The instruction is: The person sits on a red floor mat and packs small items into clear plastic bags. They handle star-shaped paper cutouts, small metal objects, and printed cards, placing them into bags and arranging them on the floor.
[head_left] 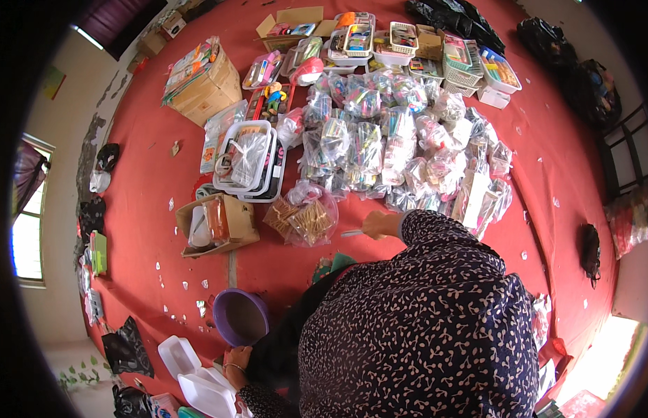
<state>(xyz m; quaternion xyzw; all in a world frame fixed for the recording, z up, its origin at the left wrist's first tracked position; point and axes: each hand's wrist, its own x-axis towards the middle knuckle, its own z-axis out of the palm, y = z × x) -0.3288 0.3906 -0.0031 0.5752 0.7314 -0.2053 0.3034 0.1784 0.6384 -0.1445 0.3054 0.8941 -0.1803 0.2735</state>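
My right hand [381,224] reaches forward over the red floor covering, fingers closed, with a slim white object [351,233] at the fingertips. Just left of it lies a clear plastic bag [322,209] of thin brown wooden sticks. Beyond spreads a large pile of clear bags [366,143] packed with colourful small goods. Low on the left is my left hand [237,362], a bracelet at its wrist. It is close to white lidded boxes [209,390] and a purple bucket [230,320]; its fingers are too unclear to read. A dark patterned garment [421,334] covers much of the lower view.
An open cardboard box [226,244] and stacked white tubs [226,181] stand left of the pile. A fuller carton [205,90] is farther back. Baskets [359,40] line the far side. Black bags [589,87] lie far right, and paper scraps dot the floor.
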